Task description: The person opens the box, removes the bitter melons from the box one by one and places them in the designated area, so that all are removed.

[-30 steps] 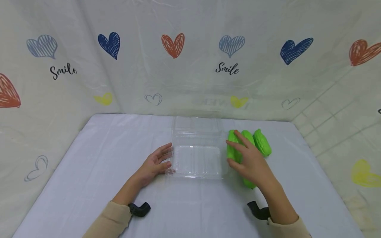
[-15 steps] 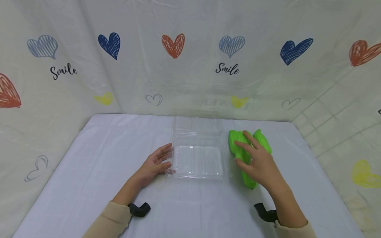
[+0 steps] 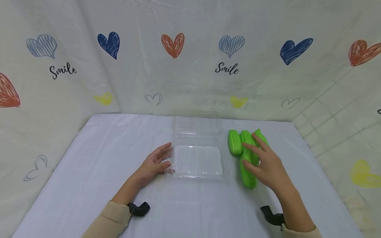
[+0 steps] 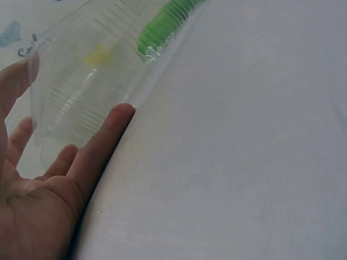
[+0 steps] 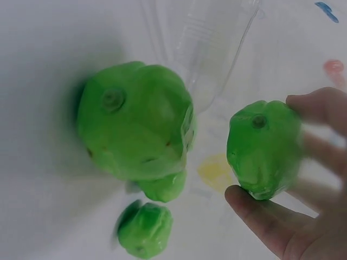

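My right hand holds a lumpy, glossy green vegetable between its fingertips, raised off the cloth in the right wrist view. Below and around it lie other green vegetables: a long one nearer me, a short one to the left and one partly covered at the right. My left hand rests its straight fingers against the left side of a clear plastic clamshell box. The box stands with its lid folded back; nothing is seen inside it.
A white cloth covers the table. Behind and at the sides hangs a pale curtain printed with hearts and "Smile". A black mount sits at each wrist, the left mount and right mount.
My right hand has moved to the right with the vegetable in its fingers, away from the box. The short vegetable at left has come into sight. The left hand and box stay put.
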Demonstrator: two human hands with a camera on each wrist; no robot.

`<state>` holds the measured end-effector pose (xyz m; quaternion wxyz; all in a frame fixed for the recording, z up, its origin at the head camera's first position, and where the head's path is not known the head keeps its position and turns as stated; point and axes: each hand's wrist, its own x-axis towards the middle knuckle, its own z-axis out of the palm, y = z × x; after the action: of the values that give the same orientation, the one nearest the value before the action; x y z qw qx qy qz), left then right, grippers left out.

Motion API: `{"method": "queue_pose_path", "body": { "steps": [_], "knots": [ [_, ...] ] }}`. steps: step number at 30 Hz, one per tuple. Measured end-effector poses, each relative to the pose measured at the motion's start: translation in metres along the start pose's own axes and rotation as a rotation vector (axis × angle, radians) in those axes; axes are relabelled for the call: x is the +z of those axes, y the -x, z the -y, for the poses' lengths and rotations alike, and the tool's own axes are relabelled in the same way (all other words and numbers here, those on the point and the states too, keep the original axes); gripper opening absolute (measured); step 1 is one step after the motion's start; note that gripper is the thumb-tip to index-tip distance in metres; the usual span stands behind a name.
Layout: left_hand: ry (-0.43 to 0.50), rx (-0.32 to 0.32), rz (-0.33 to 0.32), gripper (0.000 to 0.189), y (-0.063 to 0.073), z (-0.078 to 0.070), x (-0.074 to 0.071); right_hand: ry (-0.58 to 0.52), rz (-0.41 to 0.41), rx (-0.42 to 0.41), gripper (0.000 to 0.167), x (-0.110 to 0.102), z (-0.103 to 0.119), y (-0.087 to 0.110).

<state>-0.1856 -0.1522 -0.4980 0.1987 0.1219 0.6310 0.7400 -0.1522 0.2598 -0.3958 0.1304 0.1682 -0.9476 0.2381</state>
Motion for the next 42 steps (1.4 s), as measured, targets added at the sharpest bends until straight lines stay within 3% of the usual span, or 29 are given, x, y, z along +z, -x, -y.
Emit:
{"method": "queue_pose_path", "body": {
  "steps": [5,12,16,32,42],
  "knots": [
    [0.040,0.005,0.017,0.069,-0.001,-0.001,-0.001,0.007,0.006,0.021,0.051,-0.003,-0.008,0.006],
    [0.216,-0.025,0.023,0.065,-0.002,-0.002,-0.007,0.031,0.011,0.046,0.051,-0.011,-0.019,0.018],
    [0.253,-0.050,0.057,0.067,-0.003,-0.005,-0.009,0.035,0.019,0.056,0.051,-0.012,-0.027,0.024],
    [0.173,-0.129,0.066,0.071,-0.006,-0.019,-0.015,0.031,0.127,0.123,0.056,-0.012,-0.049,0.035],
    [0.161,-0.123,0.077,0.072,-0.006,-0.018,-0.015,0.034,0.171,0.108,0.059,-0.007,-0.059,0.041]
  ]
}}
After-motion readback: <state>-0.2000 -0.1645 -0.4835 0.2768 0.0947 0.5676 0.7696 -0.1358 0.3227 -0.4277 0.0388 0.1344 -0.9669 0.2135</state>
